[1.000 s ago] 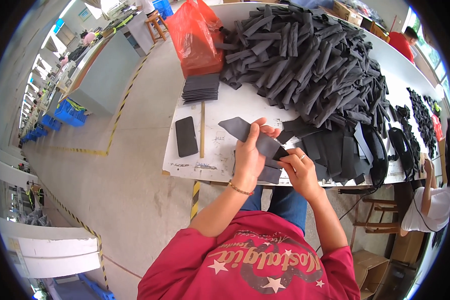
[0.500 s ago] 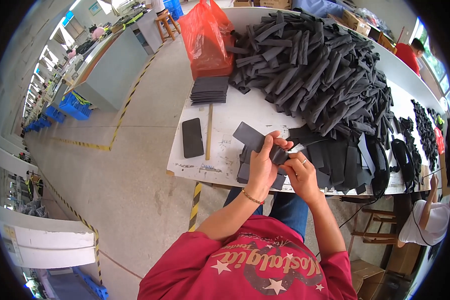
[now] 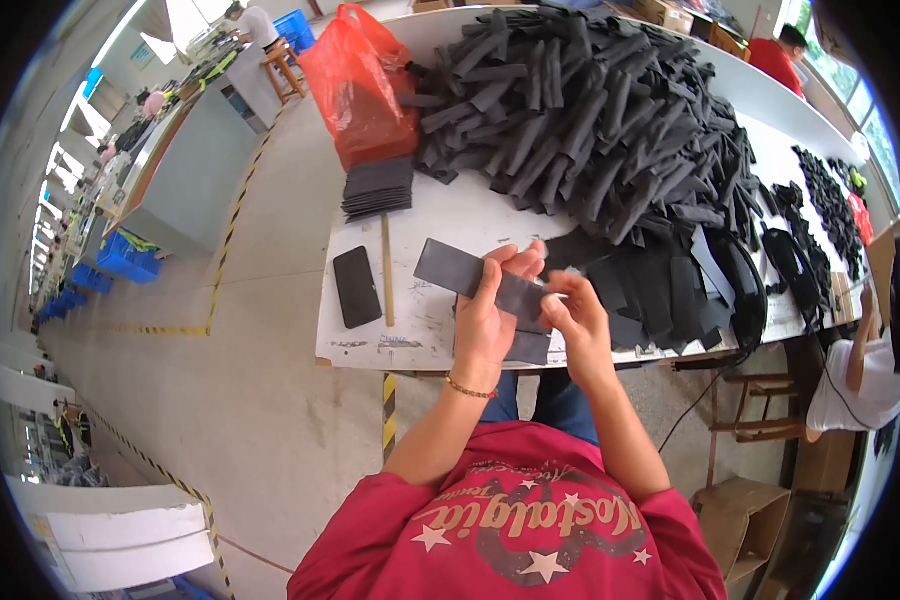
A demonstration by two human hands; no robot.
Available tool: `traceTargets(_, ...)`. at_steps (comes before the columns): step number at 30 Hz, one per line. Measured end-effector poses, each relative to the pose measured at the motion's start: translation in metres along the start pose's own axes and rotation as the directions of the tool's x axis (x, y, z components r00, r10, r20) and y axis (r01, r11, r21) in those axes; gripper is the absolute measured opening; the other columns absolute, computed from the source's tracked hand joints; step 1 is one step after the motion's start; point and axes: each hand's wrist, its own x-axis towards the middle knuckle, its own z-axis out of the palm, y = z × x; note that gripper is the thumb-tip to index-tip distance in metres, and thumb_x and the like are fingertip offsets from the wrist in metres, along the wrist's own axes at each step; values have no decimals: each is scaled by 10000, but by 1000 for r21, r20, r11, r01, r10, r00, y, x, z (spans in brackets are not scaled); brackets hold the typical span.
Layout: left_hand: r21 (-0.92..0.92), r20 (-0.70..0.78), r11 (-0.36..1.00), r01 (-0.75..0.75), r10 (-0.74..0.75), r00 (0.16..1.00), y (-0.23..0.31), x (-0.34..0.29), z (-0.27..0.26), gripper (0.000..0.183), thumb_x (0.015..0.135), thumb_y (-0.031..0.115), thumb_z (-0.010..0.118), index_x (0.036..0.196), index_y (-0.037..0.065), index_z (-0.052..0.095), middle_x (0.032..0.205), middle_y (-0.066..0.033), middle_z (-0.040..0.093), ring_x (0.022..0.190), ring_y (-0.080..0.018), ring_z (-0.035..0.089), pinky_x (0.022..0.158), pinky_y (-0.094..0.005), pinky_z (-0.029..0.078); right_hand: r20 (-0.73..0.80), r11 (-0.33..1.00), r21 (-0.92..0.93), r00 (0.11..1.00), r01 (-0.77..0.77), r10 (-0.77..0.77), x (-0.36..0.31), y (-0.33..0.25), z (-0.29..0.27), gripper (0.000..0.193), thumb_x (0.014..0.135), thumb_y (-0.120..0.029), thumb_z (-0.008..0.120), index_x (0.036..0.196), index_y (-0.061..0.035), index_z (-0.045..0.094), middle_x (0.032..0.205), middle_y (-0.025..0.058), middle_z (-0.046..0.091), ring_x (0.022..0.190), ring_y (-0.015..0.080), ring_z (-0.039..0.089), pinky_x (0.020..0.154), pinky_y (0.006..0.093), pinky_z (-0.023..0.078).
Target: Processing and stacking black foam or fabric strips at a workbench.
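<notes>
My left hand and my right hand both grip one flat dark grey foam strip, held just above the near edge of the white table. The strip juts out to the left of my left hand. Under my hands lies another dark piece on the table. A big heap of rolled dark foam pieces fills the far middle of the table. Flat dark sheets lie to the right of my hands.
A black phone and a thin wooden stick lie left of my hands. A stack of dark sheets sits by a red plastic bag. Another person sits at the right; a cardboard box stands on the floor.
The strip has been turned and straightened between both hands, and now lies flatter, pointing left. My hands stay at the same spot near the table's edge.
</notes>
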Motion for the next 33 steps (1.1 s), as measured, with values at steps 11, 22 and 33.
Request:
traceTargets(11, 60, -289, 998, -20, 37, 957, 32, -14, -36, 273, 890, 201, 695, 1040, -20, 635, 921, -176, 691, 855, -329, 686, 829, -430, 562, 169, 782, -411, 882, 469, -440, -1, -10, -11, 130, 763, 16, 746, 876, -10, 687, 774, 57, 628, 697, 166, 581, 633, 283, 462)
traceTargets(22, 381, -386, 920, 92, 68, 920, 35, -30, -62, 210, 915, 176, 665, 937, -33, 664, 864, -118, 689, 724, -183, 632, 677, -304, 529, 10, 971, -135, 980, -197, 200, -14, 29, -23, 98, 869, -103, 706, 853, -7, 709, 731, -14, 645, 640, 41, 521, 574, 192, 394)
traceTargets(33, 980, 196, -136, -147, 502, 843, 8, -10, -93, 118, 801, 90, 745, 896, 46, 691, 897, -52, 603, 724, -146, 558, 630, -249, 446, -83, 611, -791, 982, 39, -169, -28, 81, -49, 320, 788, -190, 762, 987, -52, 554, 917, 115, 570, 721, 281, 582, 625, 401, 478)
